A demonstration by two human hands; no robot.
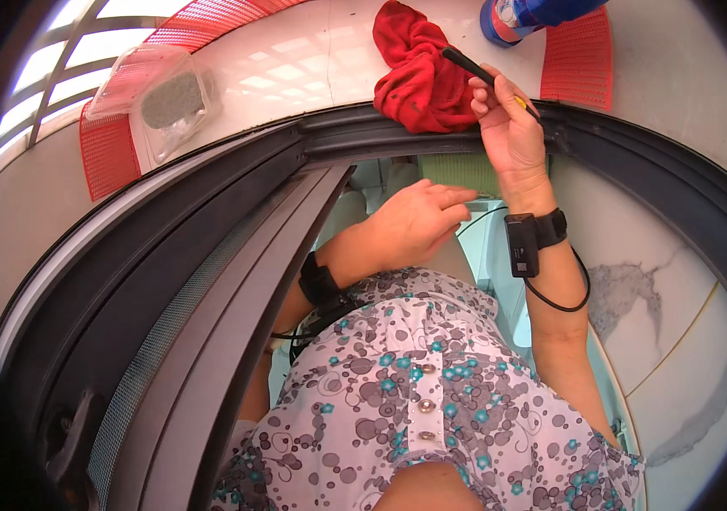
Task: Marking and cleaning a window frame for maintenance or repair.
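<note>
My right hand [512, 140] is raised at the far window frame [338, 140], its fingers closed around a slim black-handled tool with a yellow part [474, 68]. The tool slants up and to the left; its exact kind is unclear. A crumpled red cloth [419, 94] lies on the white ledge just left of these fingers, partly over the dark frame. Lower and to the left, my left hand [423, 219] hovers inside the frame with its fingers stretched out and nothing in them.
A grey window sash with mesh [235, 255] stands close along my left arm. On the ledge are a clear plastic container with grey contents [172, 106], red perforated mats [576, 60] and a blue bottle [534, 17]. Marbled tile [670, 341] is at right. A cable hangs at my right wrist.
</note>
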